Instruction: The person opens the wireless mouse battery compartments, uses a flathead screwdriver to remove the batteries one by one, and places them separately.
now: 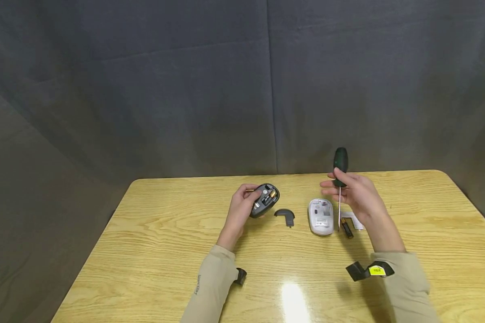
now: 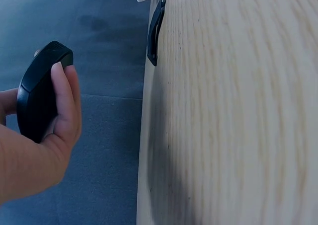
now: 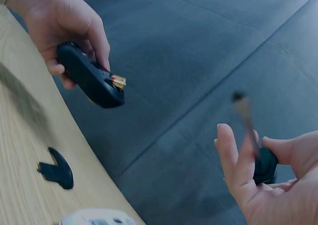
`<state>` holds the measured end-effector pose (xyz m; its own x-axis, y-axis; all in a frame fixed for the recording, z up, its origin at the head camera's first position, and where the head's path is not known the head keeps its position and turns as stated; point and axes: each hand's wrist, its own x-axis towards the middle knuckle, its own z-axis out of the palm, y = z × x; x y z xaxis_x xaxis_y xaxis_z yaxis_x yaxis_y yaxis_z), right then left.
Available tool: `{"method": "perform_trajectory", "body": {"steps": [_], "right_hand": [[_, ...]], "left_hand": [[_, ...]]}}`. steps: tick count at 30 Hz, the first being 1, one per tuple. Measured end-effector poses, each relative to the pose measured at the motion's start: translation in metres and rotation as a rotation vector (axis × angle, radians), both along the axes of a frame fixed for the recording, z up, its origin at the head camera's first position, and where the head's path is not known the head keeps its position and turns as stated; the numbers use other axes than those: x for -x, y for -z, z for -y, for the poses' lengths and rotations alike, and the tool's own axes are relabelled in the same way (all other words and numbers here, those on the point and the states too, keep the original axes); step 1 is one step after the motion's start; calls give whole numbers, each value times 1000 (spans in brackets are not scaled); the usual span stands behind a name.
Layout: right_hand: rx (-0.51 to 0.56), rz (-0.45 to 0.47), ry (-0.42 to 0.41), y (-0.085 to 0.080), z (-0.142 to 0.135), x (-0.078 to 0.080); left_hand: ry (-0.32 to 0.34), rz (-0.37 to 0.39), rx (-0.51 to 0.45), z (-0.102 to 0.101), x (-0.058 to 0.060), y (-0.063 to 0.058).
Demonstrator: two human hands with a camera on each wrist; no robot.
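Observation:
My left hand (image 1: 237, 207) grips a black computer mouse (image 1: 259, 207) above the table, its underside turned up and the battery compartment uncovered. One end of a battery (image 3: 118, 81) sticks up out of that compartment in the right wrist view. Off to the right, my right hand (image 1: 361, 197) pinches a screwdriver (image 1: 341, 158) by its dark green handle between thumb and fingers, the metal shaft pointing down toward the table. Between the hands lies a black curved battery cover (image 1: 285, 216) with a tab. Beside it sits a white mouse (image 1: 321, 217), bottom up.
Right of the white mouse, a dark battery (image 1: 346, 229) lies close to a white cover piece (image 1: 356, 221), both partly behind the screwdriver or right hand. The wooden table (image 1: 145, 251) ends at a dark cloth (image 1: 186, 112) hanging behind it.

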<state>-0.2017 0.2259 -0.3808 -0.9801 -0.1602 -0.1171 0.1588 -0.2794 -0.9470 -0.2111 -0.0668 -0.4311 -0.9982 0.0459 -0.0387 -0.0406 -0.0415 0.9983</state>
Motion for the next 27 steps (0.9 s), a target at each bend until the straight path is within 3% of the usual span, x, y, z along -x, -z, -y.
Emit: {"method": "perform_trajectory", "body": {"steps": [8,18,27], "right_hand": [[29,3,19,10,-23,-1],[-89,4,76,17,-41,-4],[-54,13,124,22,-53,-2]], "left_hand": [[22,-5,4,-1,0,1],[22,5,18,-1,1,2],[24,13,28,-2,0,2]]}}
